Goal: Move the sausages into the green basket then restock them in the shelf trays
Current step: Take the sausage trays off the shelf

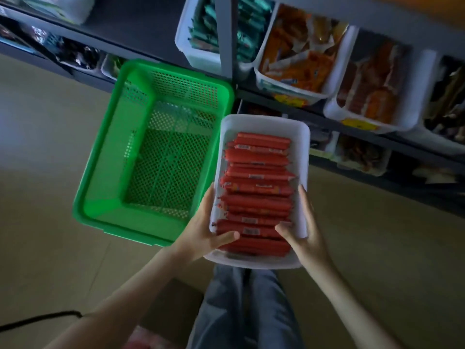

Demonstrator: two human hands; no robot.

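The red sausages (259,192) lie stacked crosswise in a white tray (304,152), filling most of it. The tray is held in the air by both hands at its near end. The left hand (201,230) grips the left wall, its thumb laid over the nearest sausages and its fingers (207,197) along the outside. The right hand (305,233) grips the right wall the same way, thumb inside on the sausages and fingers (303,195) stretched up the outer wall. Just left of the tray, the green basket (100,172) stands on the tan floor (37,147). Beyond both, a dark shelf (226,34) carries white shelf trays (292,95) of packeted snacks. The person's jeans (239,311) show below.
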